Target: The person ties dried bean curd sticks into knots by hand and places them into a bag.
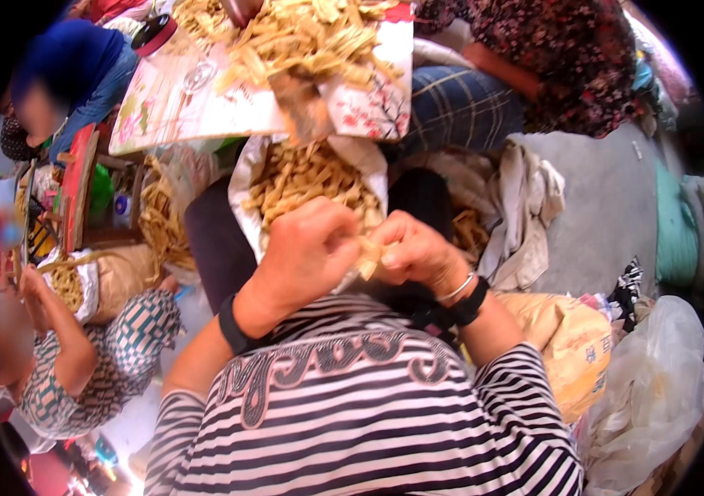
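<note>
Between my two hands is a short pale yellow strip [368, 259], which looks like tofu skin. My left hand [306, 248] is closed, its thumb and fingers pinching one end of the strip. The other end is pinched in my right hand [420, 253], and the strip looks bent or twisted there. Just beyond my hands, an open white sack [242, 197] between my knees holds many small yellow knotted pieces [311, 178]. My hands hang over its near edge and hide part of it.
A board table [195, 116] ahead carries a heap of loose yellow strips [315, 41] and a dark-lidded jar [155, 35]. A tan sack [554, 339] and clear plastic bag [654, 405] lie at right. Co-workers sit at far left, left and ahead right. A red-edged wooden stool [79, 186] stands left.
</note>
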### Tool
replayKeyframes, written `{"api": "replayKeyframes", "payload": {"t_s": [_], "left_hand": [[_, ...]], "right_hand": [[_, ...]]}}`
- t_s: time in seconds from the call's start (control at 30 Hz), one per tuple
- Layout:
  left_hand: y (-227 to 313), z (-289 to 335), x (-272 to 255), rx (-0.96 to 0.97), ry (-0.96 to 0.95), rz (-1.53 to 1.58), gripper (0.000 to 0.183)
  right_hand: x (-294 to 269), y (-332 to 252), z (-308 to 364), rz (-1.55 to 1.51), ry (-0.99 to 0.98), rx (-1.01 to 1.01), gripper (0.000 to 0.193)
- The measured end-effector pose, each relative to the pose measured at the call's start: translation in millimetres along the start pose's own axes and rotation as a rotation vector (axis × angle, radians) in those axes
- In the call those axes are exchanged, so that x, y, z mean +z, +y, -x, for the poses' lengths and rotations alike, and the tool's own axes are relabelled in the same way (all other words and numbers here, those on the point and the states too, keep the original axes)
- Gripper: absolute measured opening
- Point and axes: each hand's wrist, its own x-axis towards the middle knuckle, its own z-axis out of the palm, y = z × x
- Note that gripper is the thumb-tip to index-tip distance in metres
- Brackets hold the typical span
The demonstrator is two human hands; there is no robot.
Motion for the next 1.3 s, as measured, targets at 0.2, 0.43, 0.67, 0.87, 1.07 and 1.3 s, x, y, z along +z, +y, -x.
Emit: {"api": "replayKeyframes", "payload": {"t_s": [0.2,0.43,0.67,0.87,1.07,1.3], "left_hand": [[-14,-3,-6,0.106,0.047,-0.211,0.01],[-4,-1,-11,0.141,0.114,-0.314,0.014],[-4,4,-12,0.106,0.045,-0.135,0.021],[-13,3,-18,-0.077,-0.089,-0.047,0.027],[-21,8,-41,-0.563,-0.397,0.979,0.027],[-22,23,-57,-0.497,-0.469,1.056,0.026]], "right_hand": [[20,5,-14,-0.066,0.262,-0.096,0.019],[26,1,-13,-0.056,0.364,-0.158,0.022],[33,4,-23,0.065,0.437,-0.189,0.023],[42,7,-28,0.289,0.533,-0.177,0.028],[66,-19,-20,0.71,0.44,-0.207,0.022],[62,-48,-1,1.099,0.291,-0.176,0.018]]}}
